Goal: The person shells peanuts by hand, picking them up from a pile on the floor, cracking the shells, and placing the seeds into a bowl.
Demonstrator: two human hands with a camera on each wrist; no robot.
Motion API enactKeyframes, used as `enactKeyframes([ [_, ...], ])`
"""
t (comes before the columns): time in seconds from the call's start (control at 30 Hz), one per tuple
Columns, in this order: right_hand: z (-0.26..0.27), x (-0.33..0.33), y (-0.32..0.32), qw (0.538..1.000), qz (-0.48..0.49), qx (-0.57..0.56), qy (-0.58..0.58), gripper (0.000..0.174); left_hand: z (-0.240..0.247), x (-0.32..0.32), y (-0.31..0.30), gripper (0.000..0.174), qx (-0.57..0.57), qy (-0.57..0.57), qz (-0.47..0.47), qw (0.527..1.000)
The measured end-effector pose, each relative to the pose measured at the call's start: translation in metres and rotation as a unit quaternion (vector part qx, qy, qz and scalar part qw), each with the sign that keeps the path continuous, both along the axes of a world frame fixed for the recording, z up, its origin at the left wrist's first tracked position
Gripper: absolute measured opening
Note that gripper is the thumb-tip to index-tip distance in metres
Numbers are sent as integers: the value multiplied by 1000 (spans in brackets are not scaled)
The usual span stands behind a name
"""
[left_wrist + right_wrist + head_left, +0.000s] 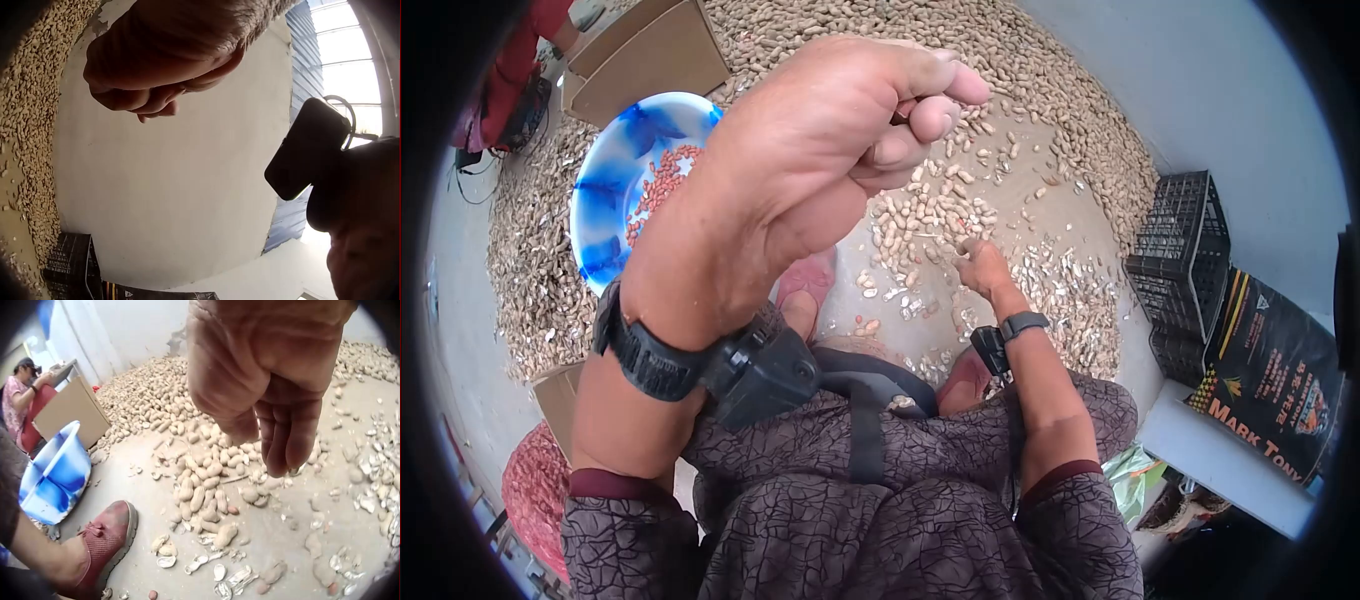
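My left hand is raised close to the head camera, palm side partly visible, its fingers curled in. I cannot tell whether something lies inside those fingers. In the left wrist view the same hand appears against a pale wall. Low over the floor, my right hand reaches down beside a loose pile of unshelled peanuts. The right wrist view has that hand's fingers pointing down, fairly straight, above the peanuts, with no object visible between them. A blue and white basin holds red shelled kernels.
A large peanut heap spreads along the back. Broken shells litter the floor at right. Black crates and a dark printed sack stand by the wall. Beside a cardboard box sits another person.
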State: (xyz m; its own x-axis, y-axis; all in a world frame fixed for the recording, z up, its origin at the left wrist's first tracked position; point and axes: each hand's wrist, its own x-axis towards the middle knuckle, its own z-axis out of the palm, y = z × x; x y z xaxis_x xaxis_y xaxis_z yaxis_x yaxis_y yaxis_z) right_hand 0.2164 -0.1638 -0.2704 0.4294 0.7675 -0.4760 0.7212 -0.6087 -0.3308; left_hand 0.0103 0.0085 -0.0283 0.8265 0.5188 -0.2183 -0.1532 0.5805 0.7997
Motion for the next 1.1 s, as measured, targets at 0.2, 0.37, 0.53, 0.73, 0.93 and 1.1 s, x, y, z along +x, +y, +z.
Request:
enactKeyframes([
  [0.2, -59, -23, 13, 998, -8, 11, -59, 23, 18, -9, 7, 25, -76, -47, 40, 995],
  [0.37, -84, -30, 12, 996, 12, 0, -91, 19, 18, -8, 16, 26, -42, 39, 54, 997],
  [0.53, -76, -33, 17, 995, 6, -46, -85, 21, 16, 3, 16, 26, -67, 49, 50, 995],
  [0.73, -65, -36, 9, 973, -179, -68, 131, 25, 18, 14, 15, 26, -94, 46, 47, 993],
  [0.93, -106, -40, -13, 936, -221, -87, 261, 27, 22, -26, 13, 26, -114, 55, 49, 991],
  [1.1, -103, -55, -2, 975, -131, -79, 161, 41, 14, 18, 29, 25, -127, 63, 53, 989],
])
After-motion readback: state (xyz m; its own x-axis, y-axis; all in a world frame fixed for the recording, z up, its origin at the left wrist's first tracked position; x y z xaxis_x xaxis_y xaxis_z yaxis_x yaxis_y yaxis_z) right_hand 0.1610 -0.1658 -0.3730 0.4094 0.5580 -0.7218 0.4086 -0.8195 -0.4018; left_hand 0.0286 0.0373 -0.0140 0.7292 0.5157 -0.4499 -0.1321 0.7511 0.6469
